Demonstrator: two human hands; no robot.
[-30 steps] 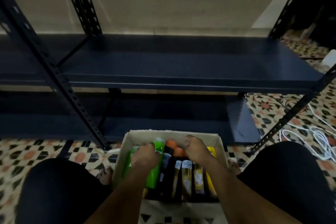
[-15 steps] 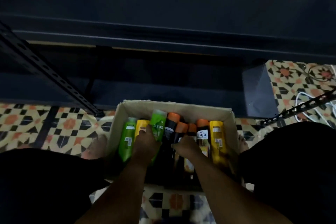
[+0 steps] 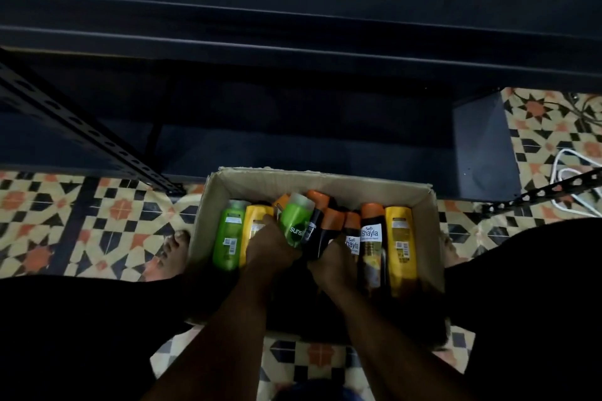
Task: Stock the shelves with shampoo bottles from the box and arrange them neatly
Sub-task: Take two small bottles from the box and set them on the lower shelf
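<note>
Green plastic bottle: white lettering "suns", rest hidden. Orange-capped dark bottle: white label "Safi Shayla". Neighbouring orange-capped bottle: "Safi", "hayla".

A room in a home, seemingly: patterned floor tiles in cream, black and orange spread around a dark metal shelving rack (slotted-angle uprights), with white cables loose on the floor right of the rack.

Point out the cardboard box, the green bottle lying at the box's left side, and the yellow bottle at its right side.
cardboard box (image 3: 325, 180): head view, bare inner back wall.
green bottle (image 3: 228, 238): head view, middle of its body.
yellow bottle (image 3: 400, 247): head view, on its label.
</note>
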